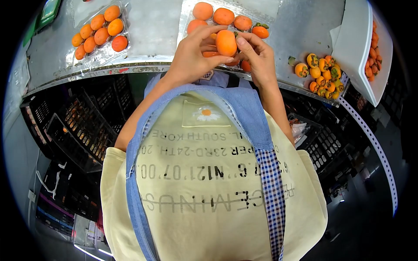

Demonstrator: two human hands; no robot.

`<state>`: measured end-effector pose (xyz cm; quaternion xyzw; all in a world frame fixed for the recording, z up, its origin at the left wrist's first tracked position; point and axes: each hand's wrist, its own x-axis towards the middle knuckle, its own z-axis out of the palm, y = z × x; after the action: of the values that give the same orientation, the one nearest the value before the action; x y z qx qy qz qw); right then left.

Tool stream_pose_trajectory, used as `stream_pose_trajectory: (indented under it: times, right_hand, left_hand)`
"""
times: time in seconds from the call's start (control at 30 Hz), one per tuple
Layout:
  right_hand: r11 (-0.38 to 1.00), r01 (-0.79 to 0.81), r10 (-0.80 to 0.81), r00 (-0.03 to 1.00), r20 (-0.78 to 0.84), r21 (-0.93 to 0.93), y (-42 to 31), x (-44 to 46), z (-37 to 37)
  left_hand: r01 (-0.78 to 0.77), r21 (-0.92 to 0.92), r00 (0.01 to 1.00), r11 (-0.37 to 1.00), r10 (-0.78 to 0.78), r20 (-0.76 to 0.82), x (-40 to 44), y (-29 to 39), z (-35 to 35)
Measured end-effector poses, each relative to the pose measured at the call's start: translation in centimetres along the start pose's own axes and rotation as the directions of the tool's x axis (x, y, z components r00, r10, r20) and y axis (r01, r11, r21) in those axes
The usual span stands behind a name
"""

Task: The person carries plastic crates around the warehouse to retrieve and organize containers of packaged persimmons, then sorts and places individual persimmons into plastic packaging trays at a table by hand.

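An orange persimmon is held up over the metal table, between my two hands. My left hand grips it from the left, with the thumb below and fingers curled over the top. My right hand pinches at its right side, by the green calyx, with thumb and fingertips. Just beneath and behind my hands sits a clear plastic tray of several persimmons, partly covered by my fingers. One persimmon with its green calyx showing lies at the tray's right end.
At the left of the table is another clear tray of persimmons. Several smaller persimmons with calyxes are heaped at the right edge, beside a tilted white bin holding more fruit. Black crates stand below the table's front edge.
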<state>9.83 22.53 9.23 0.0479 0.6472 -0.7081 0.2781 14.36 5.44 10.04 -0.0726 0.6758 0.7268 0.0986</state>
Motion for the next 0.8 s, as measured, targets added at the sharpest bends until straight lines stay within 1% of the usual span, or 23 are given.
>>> stream_pose_trajectory:
  times: [0.07,0.1,0.2,0.27,0.3,0.47,0.5,0.53,0.57,0.6,0.63,0.7,0.73,0.8]
  right_hand:
    - [0.998,-0.065,0.064,0.998,0.026,0.014,-0.5,-0.1,-0.1]
    - [0.995,-0.097,0.096,0.995,0.039,0.020,-0.7,-0.1,-0.1]
    - [1.000,0.005,-0.006,0.999,0.054,0.028,-0.9,0.0,-0.3]
    - [0.995,0.075,-0.070,0.995,0.072,-0.063,-1.1,-0.2,-0.1]
    - [0.988,0.110,-0.101,0.991,0.084,-0.109,-1.1,-0.3,-0.1]
    - [0.976,0.066,-0.054,0.997,0.061,-0.209,-0.9,-0.2,-0.4]
    - [0.972,0.061,-0.046,0.996,0.071,-0.227,-1.0,0.0,0.0]
    - [0.905,0.212,-0.200,0.977,0.070,-0.368,-1.1,0.1,0.4]
    - [0.796,0.354,-0.354,0.930,0.097,-0.491,-1.1,0.2,0.8]
    - [0.650,0.477,-0.497,0.856,0.143,-0.592,-1.1,0.4,1.3]
    - [0.614,0.540,-0.504,0.830,0.240,-0.576,-1.5,0.6,2.1]
    - [0.543,0.650,-0.503,0.759,0.414,-0.532,-2.5,0.9,3.7]
    - [0.579,0.643,-0.396,0.759,0.516,-0.501,-2.4,1.4,4.5]
    - [0.675,0.562,-0.240,0.780,0.578,-0.479,-2.6,1.8,7.0]
  left_hand:
    - [0.136,-0.118,0.990,0.984,-0.131,0.045,-0.1,0.0,-0.3]
    - [0.146,-0.146,0.989,0.979,-0.141,0.041,0.0,0.0,-0.3]
    - [0.164,-0.242,0.986,0.956,-0.157,0.048,0.0,-0.2,-0.4]
    - [0.160,-0.323,0.987,0.933,-0.144,0.073,0.0,-0.8,-0.4]
    - [0.173,-0.332,0.985,0.927,-0.157,0.075,0.0,-0.8,-0.4]
    - [0.244,-0.370,0.970,0.896,-0.220,0.107,0.0,-0.8,-0.5]
    - [0.200,-0.308,0.980,0.930,-0.192,0.059,-0.3,-0.9,-0.6]
    - [0.158,-0.239,0.987,0.958,-0.162,0.001,-0.6,-1.2,-0.5]
    - [0.118,-0.164,0.990,0.979,-0.130,-0.062,-0.8,-1.2,-0.6]
    - [0.036,-0.031,0.990,0.999,-0.040,-0.136,-1.2,-0.5,-0.7]
    - [-0.013,0.092,0.979,0.996,0.031,-0.199,-1.8,-0.3,-1.0]
    - [-0.063,0.336,0.945,0.940,0.165,-0.284,-3.3,-0.2,-1.6]
    - [-0.070,0.390,0.932,0.918,0.199,-0.301,-4.1,0.0,-2.2]
    - [-0.047,0.539,0.906,0.841,0.264,-0.332,-5.8,0.0,-3.6]
